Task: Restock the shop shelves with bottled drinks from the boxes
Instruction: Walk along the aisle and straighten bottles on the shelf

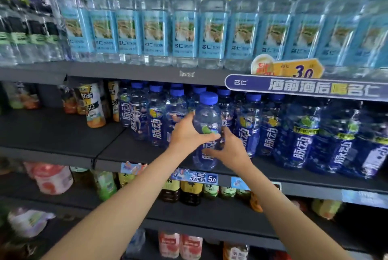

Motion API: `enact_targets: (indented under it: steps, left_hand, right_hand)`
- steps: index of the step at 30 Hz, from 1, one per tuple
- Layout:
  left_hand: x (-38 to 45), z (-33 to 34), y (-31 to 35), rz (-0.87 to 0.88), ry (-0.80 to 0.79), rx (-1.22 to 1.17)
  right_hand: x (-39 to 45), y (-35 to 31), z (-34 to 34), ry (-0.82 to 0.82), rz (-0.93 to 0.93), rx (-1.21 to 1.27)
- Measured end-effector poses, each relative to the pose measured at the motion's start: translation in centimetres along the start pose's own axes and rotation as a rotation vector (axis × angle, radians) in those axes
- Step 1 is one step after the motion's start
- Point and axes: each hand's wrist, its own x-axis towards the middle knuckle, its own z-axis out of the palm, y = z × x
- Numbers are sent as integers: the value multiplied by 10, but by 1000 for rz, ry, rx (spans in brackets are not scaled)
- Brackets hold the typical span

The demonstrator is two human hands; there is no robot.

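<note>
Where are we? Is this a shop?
Yes, it looks like a shop's drinks aisle. Shelves hold rows of clear water bottles and blue drink bottles, with a price tag on the shelf edge. Both hands, left hand and right hand, hold one blue bottle.

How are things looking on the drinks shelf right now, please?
Both hands gripping: left hand, right hand on blue-capped bottle. Bottle at middle shelf front edge. Nothing blocking.
</note>
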Motion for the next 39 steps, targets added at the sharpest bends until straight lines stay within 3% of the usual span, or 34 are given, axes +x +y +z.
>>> enact_targets:
  steps: [5,9,11,13,15,18,22,29,34,39]
  left_hand:
    - [17,10,-1,-31,-102,116]
    - [6,-9,-9,69,-152,289]
    - [-15,-26,-25,108,-119,293]
    - [-42,-48,-50,133,-13,264]
    - [-73,-74,-82,118,110,232]
    - [-118,-119,-143,-43,246,200]
    - [-177,-196,-220,-355,374,150]
    - [-311,-352,-341,-692,274,311]
    - [-398,-471,-432,-893,235,383]
    - [-435,-566,-494,-1009,233,399]
  right_hand:
    - [15,12,17,117,168,-59]
    - [24,6,31,187,207,-112]
    - [18,-2,39,330,128,-135]
    - [9,-18,47,487,-65,-124]
    - [2,-45,60,519,-274,-76]
    - [-7,-98,95,320,-486,-39]
    - [-18,-169,188,-65,-599,-78]
    - [-69,-303,412,-705,-792,-152]
    - [-109,-381,561,-1010,-774,-188]
    - [-108,-424,672,-1160,-664,-242]
